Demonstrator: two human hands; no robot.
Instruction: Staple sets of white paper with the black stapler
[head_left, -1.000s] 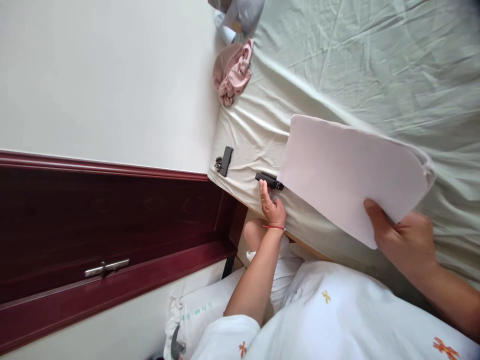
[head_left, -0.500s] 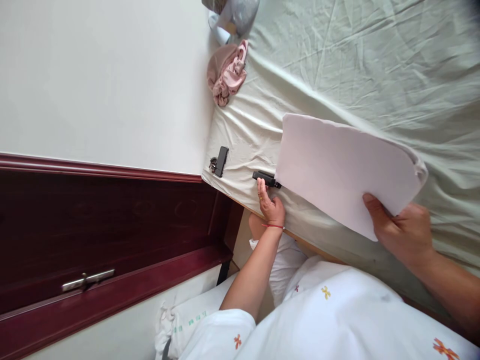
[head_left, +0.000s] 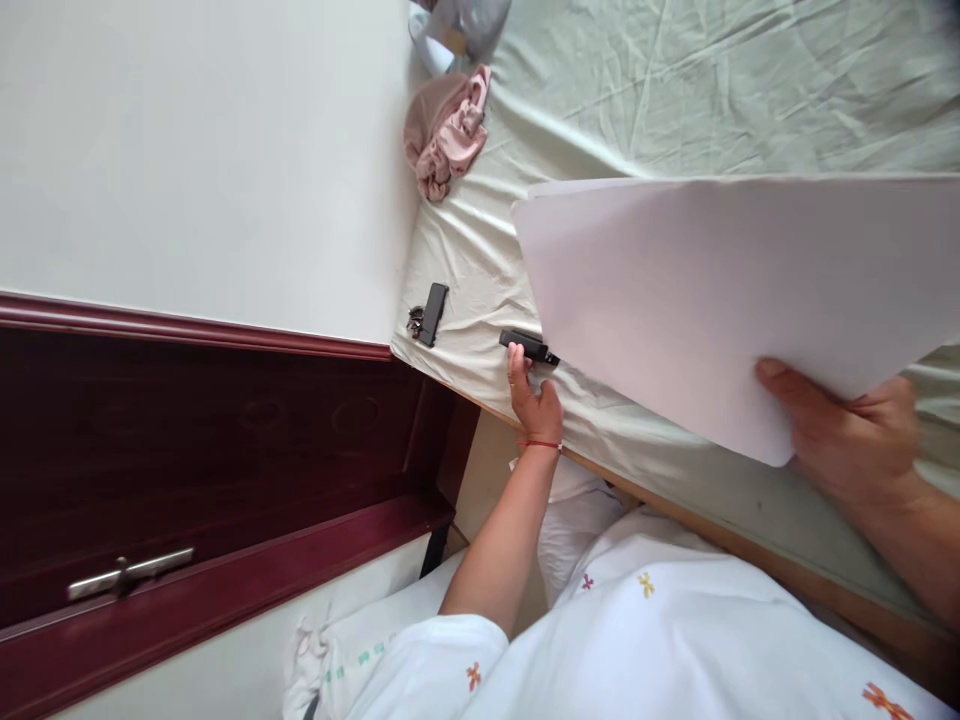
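My right hand grips the lower edge of a stack of white paper, with the thumb on top and the other fingers hidden beneath. The sheets are lifted and bowed, and their right end reaches the picture's edge. At the stack's lower left edge lies a black stapler-like object on the pale green sheet. My left hand rests against this black object, fingers stretched out over its near side and the thumb apart. A red string is round the left wrist.
A black rectangular object lies near the bed's corner, with small keys or metal pieces beside it. Farther back are a crumpled pink cloth and a plastic bag. A dark red wooden panel is at the left.
The paper stack has turned and spread wider across the view, toward the right. My right hand has moved right with it. My left hand stays at the black object.
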